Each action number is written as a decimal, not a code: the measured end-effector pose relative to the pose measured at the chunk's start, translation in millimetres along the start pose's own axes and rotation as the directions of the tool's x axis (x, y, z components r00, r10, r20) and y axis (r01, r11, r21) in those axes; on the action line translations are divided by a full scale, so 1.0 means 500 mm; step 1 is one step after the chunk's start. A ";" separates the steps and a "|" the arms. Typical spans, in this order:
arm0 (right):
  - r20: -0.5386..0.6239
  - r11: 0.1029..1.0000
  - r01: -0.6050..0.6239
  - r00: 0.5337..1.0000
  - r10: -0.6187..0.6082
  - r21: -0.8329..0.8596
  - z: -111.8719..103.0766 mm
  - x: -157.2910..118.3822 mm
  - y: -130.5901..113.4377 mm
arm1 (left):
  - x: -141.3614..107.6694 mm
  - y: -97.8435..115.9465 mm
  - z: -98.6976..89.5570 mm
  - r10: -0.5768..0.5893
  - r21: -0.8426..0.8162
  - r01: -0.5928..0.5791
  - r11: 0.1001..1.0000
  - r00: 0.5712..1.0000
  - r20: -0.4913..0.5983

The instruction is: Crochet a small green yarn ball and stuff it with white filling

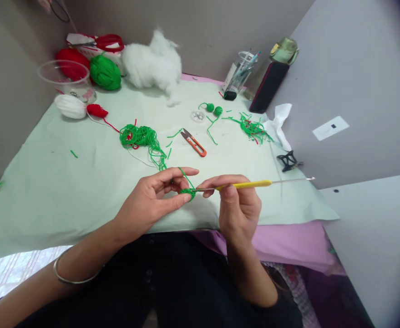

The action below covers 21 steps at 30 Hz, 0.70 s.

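My left hand [157,193] pinches a small green crochet piece [188,195] between thumb and fingers, with green yarn running over the raised index finger. In my right hand [239,200] is a crochet hook [254,184] with a yellow handle and metal tips at both ends. Its left tip meets the green piece; the other end points right. Behind my left hand lies a loose tangle of green yarn [141,135], with some red strands in it. Orange thread snips [194,143] rest on the pale cloth beyond my hands.
White stuffing [154,64], a green yarn ball [104,73] and a clear tub [66,86] stand at the back left. Two small green balls [214,109], yarn scraps [252,129], a clear cup [240,73], a dark phone [270,86] and a black clip [288,161] are farther right.
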State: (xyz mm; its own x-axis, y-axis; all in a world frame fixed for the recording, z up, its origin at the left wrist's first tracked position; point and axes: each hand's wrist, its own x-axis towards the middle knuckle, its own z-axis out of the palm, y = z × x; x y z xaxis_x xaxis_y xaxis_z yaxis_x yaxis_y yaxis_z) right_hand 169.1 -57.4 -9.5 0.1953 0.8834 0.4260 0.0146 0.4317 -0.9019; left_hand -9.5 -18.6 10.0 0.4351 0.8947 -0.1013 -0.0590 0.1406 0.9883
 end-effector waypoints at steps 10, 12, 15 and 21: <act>0.013 0.995 0.053 0.999 -0.052 -0.080 0.004 -0.001 -0.004 | -0.006 0.005 0.000 0.104 0.191 -0.088 0.978 0.992 -0.074; 0.014 0.996 0.051 0.999 -0.050 -0.078 0.005 -0.001 -0.002 | -0.005 0.006 0.000 0.117 0.207 -0.099 0.973 0.990 -0.073; 0.028 0.992 0.072 0.997 -0.070 -0.100 0.005 0.000 -0.002 | -0.003 0.007 0.000 0.142 0.237 -0.121 0.964 0.987 -0.072; 0.185 0.931 0.262 0.958 -0.219 -0.256 -0.002 0.000 -0.004 | -0.003 0.003 -0.001 0.270 0.318 -0.230 0.920 0.959 -0.090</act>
State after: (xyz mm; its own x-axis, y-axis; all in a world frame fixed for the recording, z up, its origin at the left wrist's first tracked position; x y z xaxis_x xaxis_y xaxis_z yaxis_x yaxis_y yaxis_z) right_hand 170.0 -58.5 -7.7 0.0022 0.7858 0.6184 0.3153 0.5863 -0.7462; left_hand -10.4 -19.5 11.5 0.3204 0.9337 0.1598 0.1315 -0.2109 0.9686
